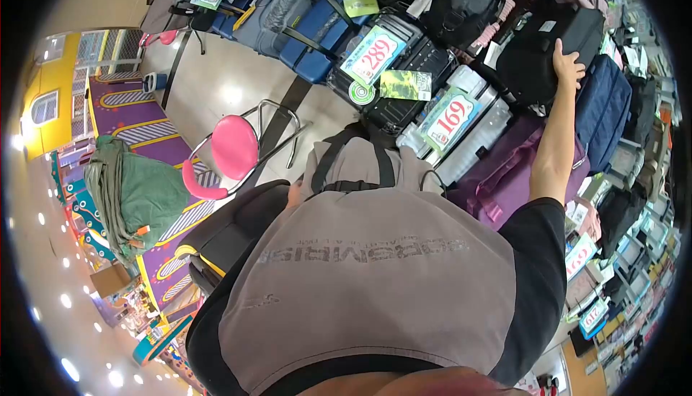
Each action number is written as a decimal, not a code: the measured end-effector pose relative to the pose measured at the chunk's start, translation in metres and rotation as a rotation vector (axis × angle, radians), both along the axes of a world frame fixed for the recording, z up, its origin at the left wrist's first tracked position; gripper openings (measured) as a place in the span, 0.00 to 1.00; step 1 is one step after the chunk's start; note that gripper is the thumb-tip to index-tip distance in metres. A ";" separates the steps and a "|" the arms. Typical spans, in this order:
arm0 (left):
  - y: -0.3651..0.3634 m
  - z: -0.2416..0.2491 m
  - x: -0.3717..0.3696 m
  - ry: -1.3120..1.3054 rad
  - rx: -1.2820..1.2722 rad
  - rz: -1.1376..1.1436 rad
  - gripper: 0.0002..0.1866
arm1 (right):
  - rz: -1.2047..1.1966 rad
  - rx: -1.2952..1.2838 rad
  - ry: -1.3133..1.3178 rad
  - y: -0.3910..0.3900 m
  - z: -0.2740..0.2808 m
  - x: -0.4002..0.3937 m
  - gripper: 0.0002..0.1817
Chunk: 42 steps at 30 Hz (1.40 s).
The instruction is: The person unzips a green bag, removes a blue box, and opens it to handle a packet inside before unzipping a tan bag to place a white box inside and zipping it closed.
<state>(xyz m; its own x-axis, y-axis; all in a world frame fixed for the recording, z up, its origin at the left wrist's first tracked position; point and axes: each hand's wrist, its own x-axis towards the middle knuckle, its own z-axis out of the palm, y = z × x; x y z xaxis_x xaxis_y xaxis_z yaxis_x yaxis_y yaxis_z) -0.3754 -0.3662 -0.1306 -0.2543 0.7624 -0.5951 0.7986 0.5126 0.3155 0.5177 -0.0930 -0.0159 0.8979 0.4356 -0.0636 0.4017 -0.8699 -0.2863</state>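
Observation:
My right hand rests on a black soft bag among the luggage at the upper right, with its fingers apart. A small patch of my left hand shows beside the grey apron, next to a black bag or case. The fingers of that hand are hidden. Below my right forearm lies a purple bag, and a dark blue bag stands to the right of my right hand.
Suitcases with price cards 289 and 169 stand ahead. A pink stool with metal legs is on the tiled floor to the left, near a green cloth. More bags line the right side.

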 end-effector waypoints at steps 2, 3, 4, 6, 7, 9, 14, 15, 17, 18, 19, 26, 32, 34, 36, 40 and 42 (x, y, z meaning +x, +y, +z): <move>-0.017 -0.030 -0.019 0.024 -0.005 -0.059 0.20 | 0.130 0.158 -0.250 -0.025 0.019 -0.028 0.50; -0.016 -0.044 -0.030 0.029 0.026 -0.095 0.20 | 0.195 0.236 -0.374 -0.041 0.033 -0.056 0.47; -0.009 -0.058 -0.040 0.031 0.070 -0.142 0.20 | 0.307 0.369 -0.525 -0.061 0.052 -0.100 0.36; 0.026 -0.076 -0.062 0.010 0.189 -0.223 0.19 | 0.402 0.691 -0.045 -0.101 0.051 -0.179 0.20; 0.056 -0.078 -0.071 -0.037 0.245 -0.241 0.19 | 0.347 0.809 0.031 -0.123 0.024 -0.220 0.15; 0.122 -0.022 -0.031 -0.199 0.289 -0.104 0.18 | 0.265 0.683 0.111 -0.175 -0.036 -0.293 0.15; 0.271 0.046 0.011 -0.446 0.004 0.059 0.16 | -0.302 0.572 0.578 -0.252 -0.140 -0.406 0.17; 0.292 0.055 0.015 -0.470 -0.014 -0.021 0.16 | -0.351 0.580 0.566 -0.255 -0.157 -0.416 0.18; 0.334 0.059 0.021 -0.432 -0.074 -0.230 0.18 | -0.414 0.595 0.494 -0.248 -0.159 -0.427 0.18; 0.350 0.055 0.027 -0.423 -0.058 -0.370 0.18 | -0.463 0.642 0.447 -0.246 -0.160 -0.430 0.18; 0.367 0.050 0.035 -0.413 -0.039 -0.511 0.19 | -0.512 0.689 0.400 -0.244 -0.162 -0.433 0.18; 0.416 0.031 0.146 -0.458 -0.246 -0.837 0.21 | -0.471 0.544 0.162 -0.226 -0.141 -0.472 0.16; 0.432 -0.038 0.203 -0.403 0.343 -0.635 0.25 | -0.142 0.329 0.465 -0.154 -0.127 -0.506 0.17; 0.446 -0.050 0.208 -0.342 0.277 -0.511 0.26 | 0.020 0.324 0.630 -0.149 -0.117 -0.512 0.17; 0.463 -0.073 0.215 -0.346 0.220 -0.462 0.24 | 0.156 0.274 0.729 -0.152 -0.092 -0.517 0.17; 0.488 -0.136 0.225 -0.378 0.163 -0.437 0.20 | 0.199 0.086 0.755 -0.211 -0.071 -0.526 0.18; 0.482 -0.147 0.222 -0.409 0.160 -0.481 0.21 | 0.035 0.017 0.726 -0.281 -0.088 -0.535 0.18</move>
